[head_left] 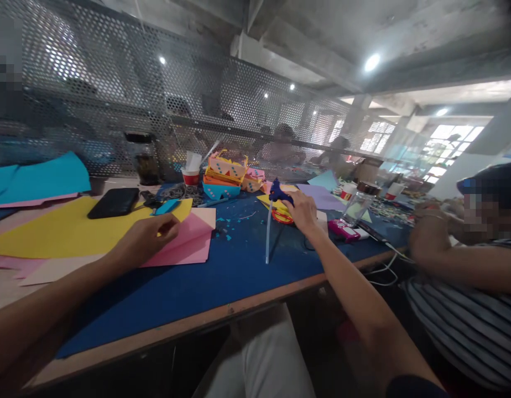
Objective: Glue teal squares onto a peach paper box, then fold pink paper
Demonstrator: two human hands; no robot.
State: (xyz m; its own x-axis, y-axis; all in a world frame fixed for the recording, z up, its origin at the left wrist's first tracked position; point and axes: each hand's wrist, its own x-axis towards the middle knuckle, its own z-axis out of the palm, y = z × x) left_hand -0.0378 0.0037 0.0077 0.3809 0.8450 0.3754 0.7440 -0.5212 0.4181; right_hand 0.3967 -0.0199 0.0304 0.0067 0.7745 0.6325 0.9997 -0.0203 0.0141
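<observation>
My right hand (303,210) is closed around a dark blue glue gun (280,193) over the far part of the blue mat. From the glue gun a long, clear glue stick (267,237) slants down towards the near edge. Red-orange-handled scissors (282,216) lie just beneath, beside yellow paper. My left hand (162,231) hangs above pink sheets (189,240) with its fingers curled together; what they hold, if anything, is hidden. Right behind those fingers is a small blue paper piece (167,207).
A black phone (113,203) lies on yellow paper (73,229). Decorated paper crowns (226,174) and a paper cup (191,170) stand at the back. On the right are a clear jar (360,202), a magenta device (343,231), cables and a seated person (454,265). Perforated metal screens the far side.
</observation>
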